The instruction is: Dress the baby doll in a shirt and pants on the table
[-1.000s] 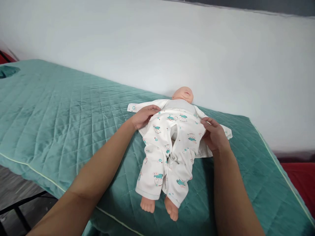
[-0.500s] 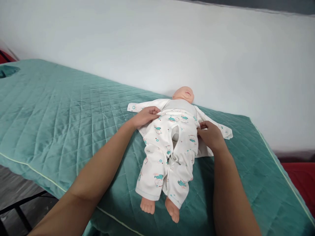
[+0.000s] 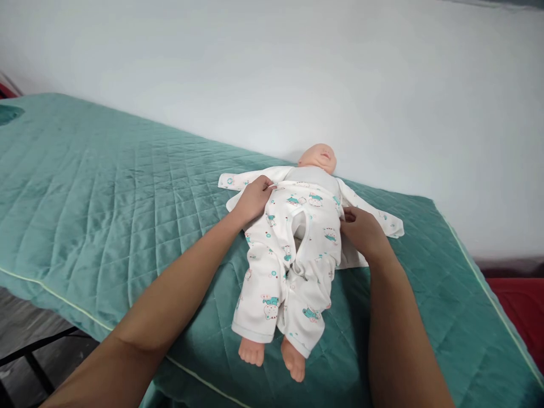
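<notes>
A baby doll lies on its back on a green quilted cover, head toward the wall, bare feet toward me. It wears white printed trousers and lies on an opened white printed top with the sleeves spread out. My left hand is closed on the trousers' waistband at the doll's right side. My right hand is closed on the waistband at the other side.
A white wall runs just behind the doll. The cover's front edge with pale piping drops to a dark frame and floor at lower left. Something red lies beyond the right edge.
Both hands have drawn the trousers' waistband a little higher up the doll's body. My right hand's fingers have curled in tighter on the fabric.
</notes>
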Available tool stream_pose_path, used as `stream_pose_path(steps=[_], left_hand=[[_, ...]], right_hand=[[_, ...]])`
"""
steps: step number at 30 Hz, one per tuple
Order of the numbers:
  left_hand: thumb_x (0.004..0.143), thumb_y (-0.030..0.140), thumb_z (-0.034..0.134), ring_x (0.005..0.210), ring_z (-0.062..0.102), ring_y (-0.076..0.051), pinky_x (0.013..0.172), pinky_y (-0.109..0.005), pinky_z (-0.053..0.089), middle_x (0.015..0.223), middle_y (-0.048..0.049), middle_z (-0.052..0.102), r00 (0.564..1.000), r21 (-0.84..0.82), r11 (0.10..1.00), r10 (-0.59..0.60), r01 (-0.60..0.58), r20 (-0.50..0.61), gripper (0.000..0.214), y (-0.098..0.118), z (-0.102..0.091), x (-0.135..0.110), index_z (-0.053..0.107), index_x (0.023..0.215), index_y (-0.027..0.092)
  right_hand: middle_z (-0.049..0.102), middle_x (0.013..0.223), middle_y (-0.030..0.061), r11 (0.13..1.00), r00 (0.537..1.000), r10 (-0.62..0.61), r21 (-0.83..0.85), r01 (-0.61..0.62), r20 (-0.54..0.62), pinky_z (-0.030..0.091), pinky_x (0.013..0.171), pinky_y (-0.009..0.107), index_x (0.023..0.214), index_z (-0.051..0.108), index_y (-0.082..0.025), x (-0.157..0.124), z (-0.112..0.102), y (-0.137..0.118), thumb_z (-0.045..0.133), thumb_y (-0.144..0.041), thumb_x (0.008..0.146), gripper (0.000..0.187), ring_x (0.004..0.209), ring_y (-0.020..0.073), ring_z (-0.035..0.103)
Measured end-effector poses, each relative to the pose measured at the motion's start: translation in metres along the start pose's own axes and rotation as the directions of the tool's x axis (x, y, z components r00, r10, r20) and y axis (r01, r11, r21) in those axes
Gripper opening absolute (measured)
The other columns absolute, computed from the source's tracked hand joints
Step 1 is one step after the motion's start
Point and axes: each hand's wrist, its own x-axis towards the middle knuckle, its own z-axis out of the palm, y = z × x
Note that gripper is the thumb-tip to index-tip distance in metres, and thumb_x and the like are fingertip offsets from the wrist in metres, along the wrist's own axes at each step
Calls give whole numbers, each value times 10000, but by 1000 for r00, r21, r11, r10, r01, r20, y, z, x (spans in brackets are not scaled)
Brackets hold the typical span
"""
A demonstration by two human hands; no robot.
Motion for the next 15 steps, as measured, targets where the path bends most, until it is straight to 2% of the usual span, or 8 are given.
stream_pose_path(steps=[2,5,8,12,15], left_hand=[[905,268,535,824,580,-208,758,-320,394,852,-37,677,1000,79,997,7,-8,13,116,1,1,2,565,809,210],[885,264,546,746,533,-209,738,-326,375,750,-45,641,997,166,985,37,-49,73,227,3,-1,5,513,667,212],[854,247,569,696,502,-199,714,-320,364,685,-42,618,985,128,988,67,-88,161,272,4,-7,8,509,592,207],[828,239,585,770,561,-216,703,-303,386,776,-49,693,959,-8,999,42,-41,279,160,4,-13,8,651,689,194],[825,271,624,866,620,-235,746,-299,428,910,-65,738,942,-110,993,0,39,336,126,3,-12,6,713,854,187]], right_hand=[[768,914,69,999,1000,-17,52,16,22,498,767,335,949,737,-200,1,1,2,591,-206,683,304,905,243,676],[771,915,62,993,999,-40,109,37,31,500,749,336,947,737,-200,2,4,4,580,-201,667,321,904,247,677],[767,895,58,992,998,-56,118,54,18,488,706,333,899,732,-202,1,5,4,578,-209,660,284,875,250,665],[722,746,36,991,998,-67,114,64,20,474,657,320,793,711,-209,1,7,6,588,-224,648,191,808,243,624],[720,742,32,986,997,-72,150,67,29,487,673,325,784,711,-207,2,9,8,600,-247,660,171,818,249,618]])
